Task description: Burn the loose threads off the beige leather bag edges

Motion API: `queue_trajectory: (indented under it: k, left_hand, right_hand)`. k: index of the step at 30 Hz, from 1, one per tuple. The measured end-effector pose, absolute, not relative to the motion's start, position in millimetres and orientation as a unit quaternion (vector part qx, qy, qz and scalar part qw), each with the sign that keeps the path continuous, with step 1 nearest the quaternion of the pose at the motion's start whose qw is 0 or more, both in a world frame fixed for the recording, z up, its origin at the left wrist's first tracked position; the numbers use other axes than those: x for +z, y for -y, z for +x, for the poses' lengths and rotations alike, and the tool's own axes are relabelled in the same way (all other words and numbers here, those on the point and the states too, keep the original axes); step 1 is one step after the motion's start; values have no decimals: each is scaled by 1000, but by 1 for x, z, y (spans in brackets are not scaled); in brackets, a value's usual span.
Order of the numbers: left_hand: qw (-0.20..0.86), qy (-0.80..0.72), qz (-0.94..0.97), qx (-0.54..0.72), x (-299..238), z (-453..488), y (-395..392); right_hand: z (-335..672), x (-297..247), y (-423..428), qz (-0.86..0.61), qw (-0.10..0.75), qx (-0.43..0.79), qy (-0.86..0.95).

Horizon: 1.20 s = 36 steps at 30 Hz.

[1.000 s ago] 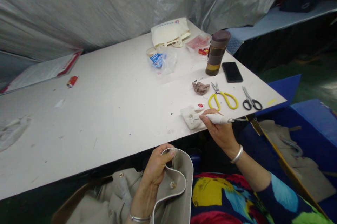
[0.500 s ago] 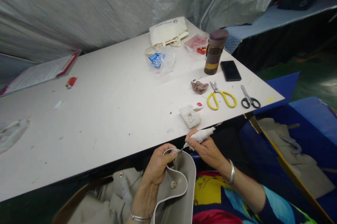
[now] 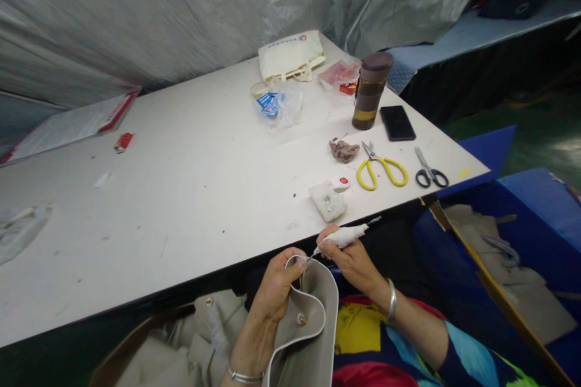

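My left hand pinches the upper edge of a beige bag piece that looks like leather, with pale rims and a gold-coloured stud inside. In my right hand is a slim tool with a white-wrapped handle and a thin pointed tip; its exact kind is unclear. The tip touches or nearly touches the rim beside my left thumb. Below, the bag piece runs out of view toward my lap.
On the white table lie yellow-handled scissors, black-handled scissors, a phone, a small clear packet and a standing bottle. Beige pieces fill a box at lower left; more lie in a blue bin at right.
My right hand and the tool have shifted slightly left and down along the rim. My left hand has moved slightly right, still pinching the bag piece.
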<state>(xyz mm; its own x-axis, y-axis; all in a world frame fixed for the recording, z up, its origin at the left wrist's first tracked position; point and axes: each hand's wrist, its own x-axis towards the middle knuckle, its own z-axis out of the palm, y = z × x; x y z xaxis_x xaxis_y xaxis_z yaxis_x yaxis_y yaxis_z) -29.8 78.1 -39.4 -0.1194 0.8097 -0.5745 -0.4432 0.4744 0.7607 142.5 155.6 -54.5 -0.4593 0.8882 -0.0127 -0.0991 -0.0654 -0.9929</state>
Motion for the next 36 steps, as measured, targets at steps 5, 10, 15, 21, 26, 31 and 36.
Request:
queue_trajectory:
  k: [5,10,15,21,26,31,36]
  left_hand:
    - [633,-569,157,502,-41,-29,-76]
    - [636,-562,137,511,-43,-32,-75]
    - [613,-582,178,503,-38,-29,-74]
    - [562,-622,261,479,-31,-26,-71]
    - [514,-660,339,430,-25,-26,-66]
    - [497,-676,375,395,-19,-25,-65]
    - [530,-648,365,408,-19,-27,-64]
  right_hand:
    - [154,-56,-151,-294,385,592,644]
    - [170,-44,-152,-168,355,432,812]
    - [174,-38,-148,-199,430,491,731]
    - [166,-51,-134,-250,407,608,634]
    - [161,-37,-128,-299,336,533,716]
    - [158,-31,-124,-324,295,523,731]
    - [153,-35,-124,-341,279,547,712]
